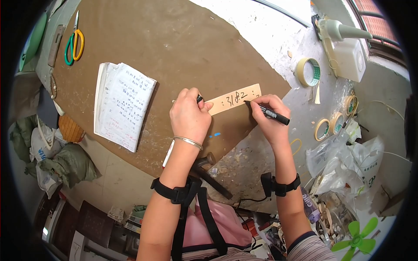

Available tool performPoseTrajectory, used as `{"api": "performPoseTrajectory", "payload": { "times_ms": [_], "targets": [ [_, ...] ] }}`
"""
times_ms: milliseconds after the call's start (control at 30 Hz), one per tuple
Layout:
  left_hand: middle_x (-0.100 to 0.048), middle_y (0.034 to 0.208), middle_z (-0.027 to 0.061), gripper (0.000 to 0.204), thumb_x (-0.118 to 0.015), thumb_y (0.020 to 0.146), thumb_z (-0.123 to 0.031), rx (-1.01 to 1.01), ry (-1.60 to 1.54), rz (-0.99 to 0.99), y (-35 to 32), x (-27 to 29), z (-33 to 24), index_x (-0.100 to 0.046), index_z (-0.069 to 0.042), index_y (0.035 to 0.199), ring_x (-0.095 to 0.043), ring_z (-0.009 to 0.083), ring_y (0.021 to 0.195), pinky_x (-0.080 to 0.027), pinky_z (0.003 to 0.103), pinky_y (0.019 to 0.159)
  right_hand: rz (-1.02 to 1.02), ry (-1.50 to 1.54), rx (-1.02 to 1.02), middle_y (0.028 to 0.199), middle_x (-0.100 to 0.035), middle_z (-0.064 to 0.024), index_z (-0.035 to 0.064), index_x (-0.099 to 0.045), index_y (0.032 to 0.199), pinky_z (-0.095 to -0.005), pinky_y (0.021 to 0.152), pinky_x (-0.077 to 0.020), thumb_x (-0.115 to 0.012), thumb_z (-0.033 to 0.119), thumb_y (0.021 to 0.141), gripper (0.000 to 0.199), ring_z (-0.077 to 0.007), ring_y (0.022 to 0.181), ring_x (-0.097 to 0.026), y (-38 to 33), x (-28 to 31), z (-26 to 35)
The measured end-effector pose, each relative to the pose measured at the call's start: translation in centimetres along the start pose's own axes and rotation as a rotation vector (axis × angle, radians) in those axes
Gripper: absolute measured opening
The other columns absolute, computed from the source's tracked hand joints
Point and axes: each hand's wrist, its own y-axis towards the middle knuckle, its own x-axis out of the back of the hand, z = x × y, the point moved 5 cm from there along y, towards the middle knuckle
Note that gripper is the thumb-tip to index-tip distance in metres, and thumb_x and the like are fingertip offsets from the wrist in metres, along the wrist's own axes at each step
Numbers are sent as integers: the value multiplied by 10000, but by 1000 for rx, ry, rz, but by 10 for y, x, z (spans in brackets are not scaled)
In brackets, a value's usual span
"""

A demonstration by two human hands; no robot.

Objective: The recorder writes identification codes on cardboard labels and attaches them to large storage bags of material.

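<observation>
A black marker (pixel 275 115) is gripped in my right hand (pixel 275 130), its tip at the right part of a tan strip (pixel 220 108) with dark handwriting on it. My left hand (pixel 189 115) is closed at the strip's left end, the thumb pressing on it. A small black piece that looks like the marker's cap (pixel 199 98) sticks out between the left fingers. Beneath lies a brown sheet (pixel 174 43). An open notebook (pixel 124 102) with handwritten pages lies to the left of my left hand.
Scissors (pixel 74 43) with green and yellow handles lie at the far left. Tape rolls (pixel 300 71) and a white plastic bottle (pixel 350 58) stand at the right. Near the table's front edge lies a hammer (pixel 215 182). Plastic bags (pixel 365 161) and a green fan (pixel 357 240) are at lower right.
</observation>
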Motion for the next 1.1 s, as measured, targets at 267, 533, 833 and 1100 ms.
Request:
{"api": "performPoseTrajectory", "payload": {
  "times_ms": [267,533,833,1100],
  "targets": [
    [-504,696,102,315,-734,676,-118,6,-8,7,0,-1,-1,-431,-37,647,-521,315,643,-426,400,601,-11,76,-166,722,-608,-59,5,-629,742,-225,585,-463,-673,24,713,56,-103,628,-587,0,4,-9],
    [-508,708,100,310,-726,685,-119,8,4,16,-1,1,-2,-430,-37,647,-523,316,655,-426,400,612,-28,76,-197,723,-613,-50,3,-631,752,-222,581,-455,-667,33,726,53,-89,622,-575,0,6,-12],
    [-507,705,95,303,-716,697,-129,11,15,18,0,1,1,-430,-38,654,-523,315,661,-430,398,619,-71,281,-346,709,-626,-21,-8,-619,792,-203,586,-436,-648,66,786,80,-55,634,-556,-3,12,-19],
    [-513,838,169,174,-574,853,-162,-371,-138,264,-56,28,-32,-522,1,884,-542,324,720,-436,381,653,88,598,-359,660,-597,-5,24,-588,747,-195,554,-417,-601,137,862,162,-49,594,-532,-45,29,51]
  ]
}}
